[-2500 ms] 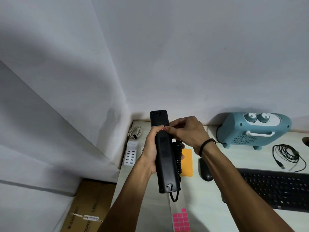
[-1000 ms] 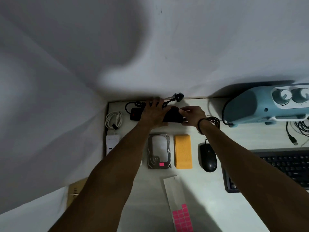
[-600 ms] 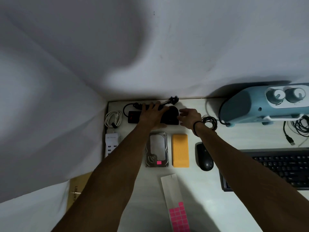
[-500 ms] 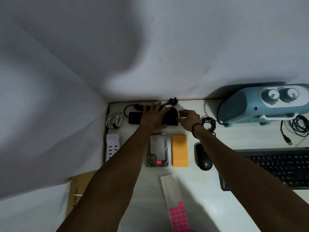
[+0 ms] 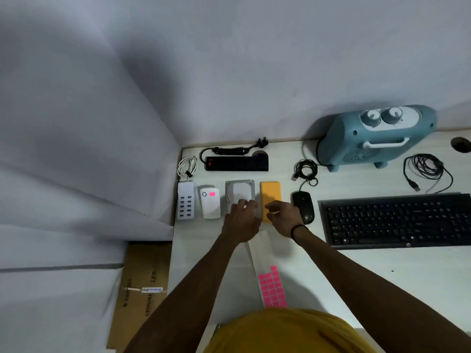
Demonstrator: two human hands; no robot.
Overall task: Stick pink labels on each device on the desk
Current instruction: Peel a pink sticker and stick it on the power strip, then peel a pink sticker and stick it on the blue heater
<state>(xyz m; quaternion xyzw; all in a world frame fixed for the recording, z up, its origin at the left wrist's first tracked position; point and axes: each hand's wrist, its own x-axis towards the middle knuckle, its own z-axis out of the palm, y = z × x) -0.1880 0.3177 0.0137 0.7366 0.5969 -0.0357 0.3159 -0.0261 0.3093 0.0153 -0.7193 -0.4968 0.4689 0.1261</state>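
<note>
- Under the left hand (image 5: 240, 220) lies one hard drive (image 5: 239, 192), fingers loosely curled over its near end; whether they grip it I cannot tell.
- Beside it, the right hand (image 5: 283, 217) hovers, fingers curled, over one orange device (image 5: 270, 193); grasp unclear.
- Left of the hands: one white power bank (image 5: 210, 205) bearing one pink label (image 5: 212, 194), and one USB hub (image 5: 185, 203).
- Near the wrists, one label sheet (image 5: 270, 286) on the bench (image 5: 356, 276).
- Beyond the hands, one power strip (image 5: 237, 163), which both hands touched half a second ago and have since left.
</note>
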